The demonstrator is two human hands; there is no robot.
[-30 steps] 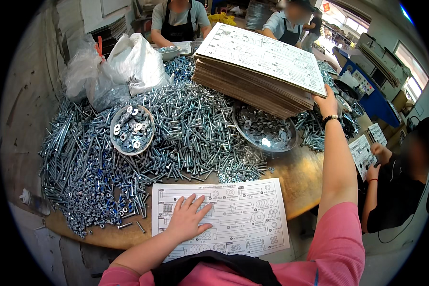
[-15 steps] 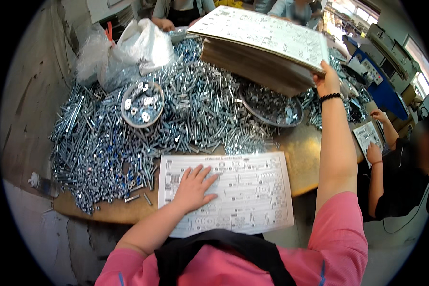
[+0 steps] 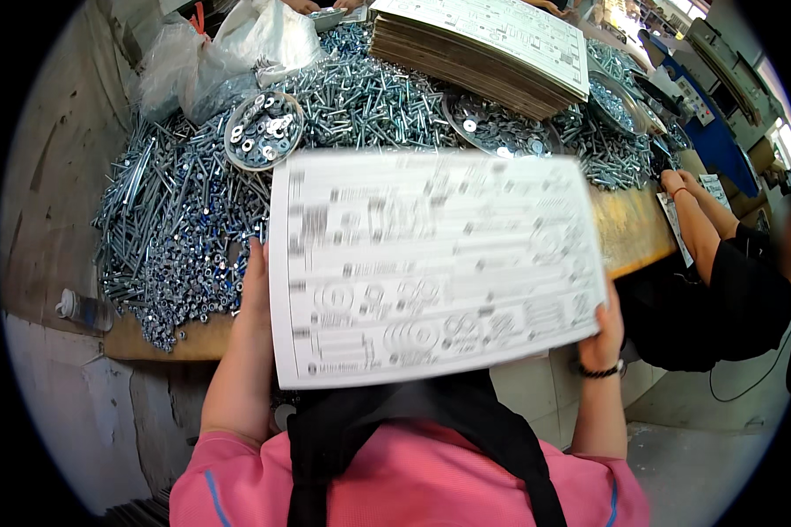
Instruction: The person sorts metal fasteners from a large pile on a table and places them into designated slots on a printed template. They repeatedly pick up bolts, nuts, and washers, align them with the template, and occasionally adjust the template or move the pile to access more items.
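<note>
A large white printed card (image 3: 439,263) with line drawings of hardware is raised in front of me, slightly blurred. My left hand (image 3: 257,285) is at its left edge, thumb up along the side and the other fingers mostly hidden. My right hand (image 3: 603,334), with a dark bead bracelet at the wrist, grips the right edge near its lower corner. Beyond the card, a tall stack of similar cards (image 3: 475,66) rests among the metal parts. Bolts (image 3: 360,97) and nuts (image 3: 180,281) are heaped across the table behind and left of the card.
A round bowl of washers (image 3: 264,132) stands left, and a dark tray of washers (image 3: 501,132) lies before the stack. Plastic bags (image 3: 264,44) sit at the back left, a clear bottle (image 3: 83,310) near the wall. At right, a co-worker's hands (image 3: 681,184) are over a sheet.
My right hand has left the stack and come down to the card's right edge. My left hand, flat on the card before, is now at its left edge. The card has been lifted.
</note>
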